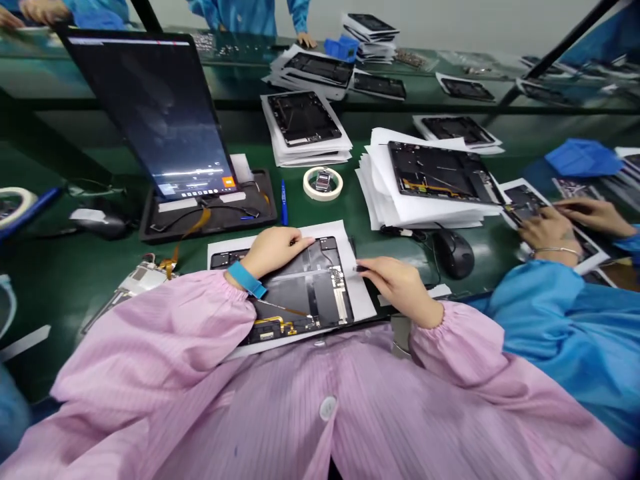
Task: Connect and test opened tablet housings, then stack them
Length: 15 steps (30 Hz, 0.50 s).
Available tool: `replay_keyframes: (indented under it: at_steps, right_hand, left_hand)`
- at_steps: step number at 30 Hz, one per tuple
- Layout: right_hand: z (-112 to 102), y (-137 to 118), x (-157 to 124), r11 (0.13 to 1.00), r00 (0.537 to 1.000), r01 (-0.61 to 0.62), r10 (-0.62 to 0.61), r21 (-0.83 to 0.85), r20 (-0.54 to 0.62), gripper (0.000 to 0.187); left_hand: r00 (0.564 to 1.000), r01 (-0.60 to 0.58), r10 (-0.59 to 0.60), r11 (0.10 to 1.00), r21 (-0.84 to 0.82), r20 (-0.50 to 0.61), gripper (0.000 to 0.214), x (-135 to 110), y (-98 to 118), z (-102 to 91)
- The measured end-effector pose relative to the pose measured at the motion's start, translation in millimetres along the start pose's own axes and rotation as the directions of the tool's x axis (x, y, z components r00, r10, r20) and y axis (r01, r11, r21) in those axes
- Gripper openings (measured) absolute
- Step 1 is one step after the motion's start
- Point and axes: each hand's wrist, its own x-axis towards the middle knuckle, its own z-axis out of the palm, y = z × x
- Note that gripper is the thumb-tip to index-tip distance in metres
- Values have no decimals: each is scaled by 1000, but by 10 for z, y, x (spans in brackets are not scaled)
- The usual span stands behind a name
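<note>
Opened tablet shell [293, 293] just below the centre of the frame.
From afar, I see my left hand [274, 251] half curled over the shell's upper edge; I cannot tell if it grips anything. My right hand [403, 285], farther right, pinches a small dark piece [359, 269].

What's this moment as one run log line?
left hand: on opened tablet | right hand: pinching small dark piece | tablet: on white paper | screen: lit

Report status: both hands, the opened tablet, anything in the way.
Left hand over opened tablet. Right hand beside it, pinching small dark item. Tablet on white paper, insides exposed. Pink left sleeve hides part of it.
</note>
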Motion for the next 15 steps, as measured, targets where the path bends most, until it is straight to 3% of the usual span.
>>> replay_keyframes:
  at_steps: [6,15]
  right_hand:
    - [2,9,16,988,985,131,-120,-86,124,33]
    - [93,27,20,994,991,107,-104,-30,87,28]
  left_hand:
    - [1000,17,-17,1000,6,-2,49,-21,25,-21]
    - [999,37,-37,999,12,9,50,-17,46,-36]
